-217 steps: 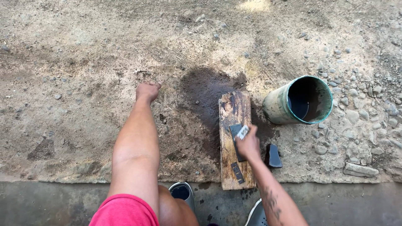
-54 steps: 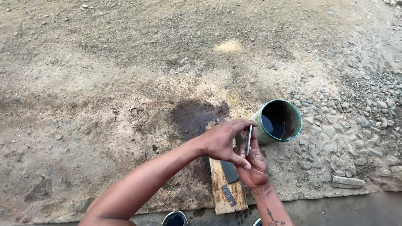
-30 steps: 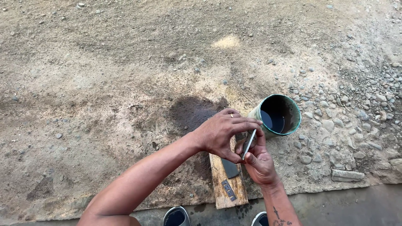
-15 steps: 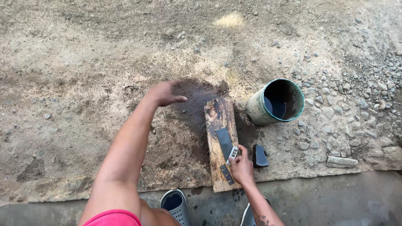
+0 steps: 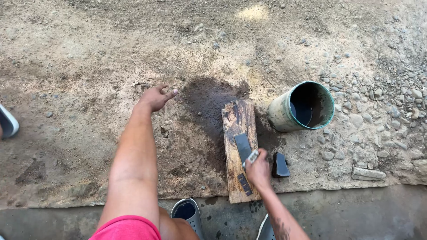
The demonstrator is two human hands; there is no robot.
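Observation:
My right hand [image 5: 259, 169] grips a small metal blade [image 5: 251, 157] and holds it against a dark sharpening stone [image 5: 243, 146]. The stone lies on a wet wooden board [image 5: 236, 124] on the ground. My left hand [image 5: 155, 98] rests with fingers spread on the dirt, to the left of the board and beside a dark wet patch [image 5: 207, 95]. A second dark stone [image 5: 280, 165] lies on the ground just right of my right hand.
A green-rimmed bucket [image 5: 303, 106] with water stands tilted at the board's upper right, among loose pebbles. My grey shoe [image 5: 188, 212] sits on the concrete strip below. Another shoe [image 5: 7, 122] pokes in at the left edge.
Both hands were together over the board holding the blade upright. My left hand has let go and moved out onto the dirt; my right hand has lowered the blade onto the stone.

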